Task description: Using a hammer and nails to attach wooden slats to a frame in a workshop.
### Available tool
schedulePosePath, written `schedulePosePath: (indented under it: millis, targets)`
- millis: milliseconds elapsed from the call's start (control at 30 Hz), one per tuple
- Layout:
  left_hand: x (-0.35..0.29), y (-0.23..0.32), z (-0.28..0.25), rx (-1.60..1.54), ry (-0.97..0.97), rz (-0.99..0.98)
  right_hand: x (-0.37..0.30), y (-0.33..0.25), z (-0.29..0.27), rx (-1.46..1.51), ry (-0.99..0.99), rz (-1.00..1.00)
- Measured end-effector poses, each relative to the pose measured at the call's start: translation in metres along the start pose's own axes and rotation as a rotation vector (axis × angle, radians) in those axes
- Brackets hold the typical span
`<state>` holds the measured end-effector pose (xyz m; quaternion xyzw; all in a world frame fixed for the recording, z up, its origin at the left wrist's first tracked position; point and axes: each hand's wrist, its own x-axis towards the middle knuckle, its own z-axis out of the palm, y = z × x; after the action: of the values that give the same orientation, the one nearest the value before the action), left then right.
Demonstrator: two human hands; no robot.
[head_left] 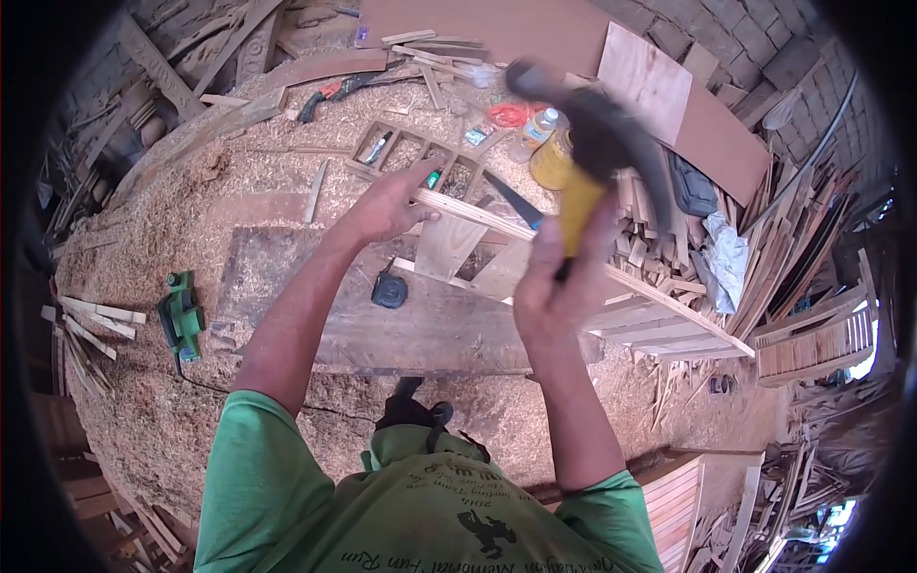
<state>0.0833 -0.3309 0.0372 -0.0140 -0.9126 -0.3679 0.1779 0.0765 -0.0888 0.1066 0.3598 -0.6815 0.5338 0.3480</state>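
Note:
My left hand [390, 208] is closed around the left end of a long slatted wooden frame [659, 329], which stands on edge across the workboard [430, 334]. Its slats run between two pale rails. In my right hand [564, 286] is a claw hammer [611, 134] with a yellow and black handle, raised above the frame and smeared by motion. A dark tape measure [389, 289] lies on the board below my left hand. Just past the frame sits a compartmented wooden tray [382, 143] holding small items. Beside it a saw blade [513, 198] shows, its lower part hidden.
A green power planer [181, 320] with a cord rests on shavings at left. Beyond the frame are a bottle [538, 134], a yellow container [551, 164] and a red-handled tool [330, 91]. Offcuts [659, 229] pile up at right, near a slatted wooden piece [817, 344].

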Motion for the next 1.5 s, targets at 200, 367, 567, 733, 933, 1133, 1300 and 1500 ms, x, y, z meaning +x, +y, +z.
schedulePosePath:
  millis: [200,367,567,733,933,1133,1300,1500]
  targets:
    - [0.005,0.004,0.0,-0.052,-0.056,-0.116,-0.016,0.033,-0.01,-0.255,-0.573,0.177]
    - [-0.002,0.005,-0.004,-0.082,-0.073,-0.116,0.034,-0.004,-0.037,-0.087,-0.059,0.075]
    - [0.002,0.003,-0.004,-0.05,-0.095,-0.13,-0.03,0.042,-0.045,-0.616,-0.799,0.171]
    - [-0.008,-0.003,-0.001,0.017,-0.114,-0.084,-0.074,0.067,-0.056,-0.212,-0.405,0.281]
    - [0.004,-0.007,0.002,0.23,-0.116,0.079,-0.147,0.084,-0.133,-0.198,-0.416,0.923]
    - [0.026,0.077,0.062,0.527,-0.048,0.324,-0.264,0.058,-0.176,-0.423,-0.311,1.234]
    - [0.048,0.192,0.225,0.297,-0.194,0.695,-0.331,0.027,-0.206,-0.44,-0.074,1.615]
    - [0.085,0.2,0.267,0.619,-0.437,0.453,-0.42,-0.021,-0.254,-0.644,0.273,1.69]
